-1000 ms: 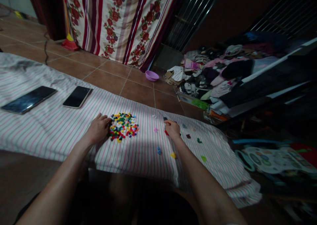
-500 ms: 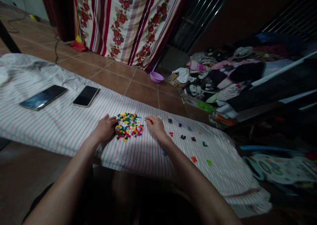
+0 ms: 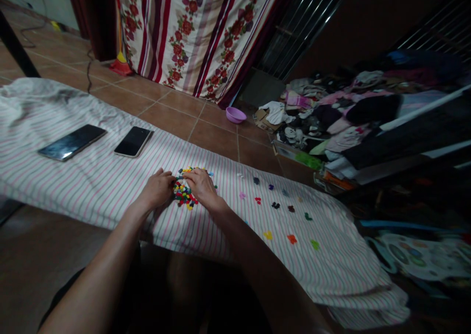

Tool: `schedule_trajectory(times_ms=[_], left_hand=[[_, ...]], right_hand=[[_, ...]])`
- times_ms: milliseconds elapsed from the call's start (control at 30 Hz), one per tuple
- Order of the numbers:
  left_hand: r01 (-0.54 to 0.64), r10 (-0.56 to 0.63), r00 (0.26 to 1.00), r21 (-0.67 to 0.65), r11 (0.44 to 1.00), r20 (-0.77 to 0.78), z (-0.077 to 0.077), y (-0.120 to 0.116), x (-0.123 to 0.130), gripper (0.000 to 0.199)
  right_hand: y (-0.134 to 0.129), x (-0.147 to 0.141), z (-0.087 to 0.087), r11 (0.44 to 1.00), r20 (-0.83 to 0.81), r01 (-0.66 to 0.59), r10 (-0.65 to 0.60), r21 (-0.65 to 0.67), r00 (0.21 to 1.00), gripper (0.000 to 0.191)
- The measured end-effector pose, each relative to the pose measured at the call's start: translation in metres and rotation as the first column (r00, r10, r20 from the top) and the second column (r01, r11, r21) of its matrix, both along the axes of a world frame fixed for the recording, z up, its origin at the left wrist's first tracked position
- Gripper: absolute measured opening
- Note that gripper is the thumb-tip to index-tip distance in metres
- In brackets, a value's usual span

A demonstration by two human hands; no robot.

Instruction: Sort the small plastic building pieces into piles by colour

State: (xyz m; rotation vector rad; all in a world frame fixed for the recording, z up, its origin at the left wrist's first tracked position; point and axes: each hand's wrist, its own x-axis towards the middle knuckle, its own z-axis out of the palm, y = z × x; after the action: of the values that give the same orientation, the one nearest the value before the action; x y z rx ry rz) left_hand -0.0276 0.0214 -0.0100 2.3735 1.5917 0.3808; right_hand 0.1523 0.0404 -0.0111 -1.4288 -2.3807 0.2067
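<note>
A pile of small coloured pieces [image 3: 186, 195] lies on the striped cloth [image 3: 221, 226], partly covered by my right hand. My left hand [image 3: 159, 188] rests at the pile's left edge, fingers bent towards it; whether it pinches a piece is too small to tell. Over the upper right of the pile is my right hand [image 3: 200, 183], its fingertips together on the pieces near the left hand. To the right, small groups sorted by colour lie apart, among them a yellow group [image 3: 268, 235], an orange group [image 3: 292, 239], a light green group [image 3: 315, 245] and a red group [image 3: 258, 200].
Two dark phones, one larger phone [image 3: 72, 141] and one smaller phone [image 3: 133, 141], lie on the cloth at the left. Beyond it, a purple basin [image 3: 236, 115] stands on the tiled floor. Piled clothes [image 3: 331, 108] are at the right.
My right hand has moved left from beside the pile onto it, uncovering pink and yellow groups on the cloth. My left hand stays at the pile's left edge. The view has shifted slightly.
</note>
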Motion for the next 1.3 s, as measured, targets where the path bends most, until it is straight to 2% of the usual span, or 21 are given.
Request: schedule_trajectory(times_ms=[233,400,767,1133,1300], left_hand=[[-0.007,0.007,1.0,0.015,1.0,0.001,-0.005,0.001,0.0,0.032],[-0.001,0.001,1.0,0.022,1.0,-0.007,-0.007,0.002,0.0,0.033],[0.01,-0.012,0.999,0.052,0.999,0.041,-0.011,0.003,0.0,0.031],[0.101,-0.105,0.987,0.039,0.994,0.122,-0.008,-0.001,0.005,0.041],[0.094,-0.097,0.99,0.027,0.995,0.106,-0.007,0.001,0.005,0.041]], right_hand=[[0.005,-0.016,-0.003,0.998,0.091,0.05,-0.046,-0.048,0.995,0.019],[0.006,-0.02,-0.006,0.994,0.059,0.101,-0.099,-0.047,0.993,0.011],[0.0,-0.012,-0.007,0.995,-0.085,0.095,-0.094,0.005,0.992,0.008],[-0.007,-0.004,-0.009,0.998,-0.085,0.059,-0.061,-0.025,0.994,0.029],[-0.01,0.0,-0.008,0.996,-0.064,0.086,-0.087,-0.009,0.994,0.026]])
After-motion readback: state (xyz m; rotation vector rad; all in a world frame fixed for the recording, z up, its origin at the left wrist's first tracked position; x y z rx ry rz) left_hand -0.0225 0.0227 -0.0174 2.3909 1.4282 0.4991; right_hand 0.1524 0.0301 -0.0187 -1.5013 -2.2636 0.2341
